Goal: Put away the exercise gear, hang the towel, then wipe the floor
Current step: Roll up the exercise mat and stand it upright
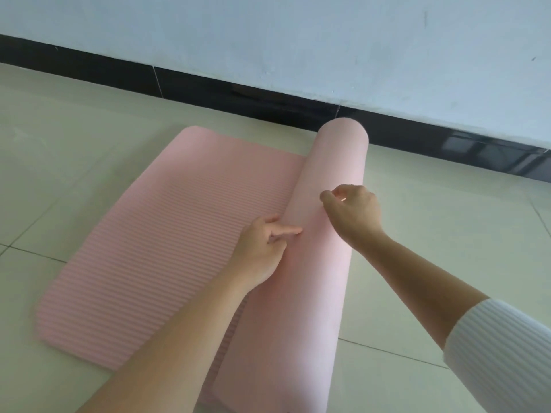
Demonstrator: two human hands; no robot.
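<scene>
Lying half-rolled, the ribbed pink mat (167, 234) forms a cylinder.

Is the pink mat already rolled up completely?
No, a ribbed part of the pink mat lies flat on the floor beside the roll.

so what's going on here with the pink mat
A person is rolling up a pink exercise mat on the tiled floor near the wall. The left hand presses a finger against the rolled part where it meets the flat ribbed stretch. The right hand is over the top of the roll, fingers loosely curled. A good stretch of mat lies unrolled, so the gear is not yet put away.
</scene>
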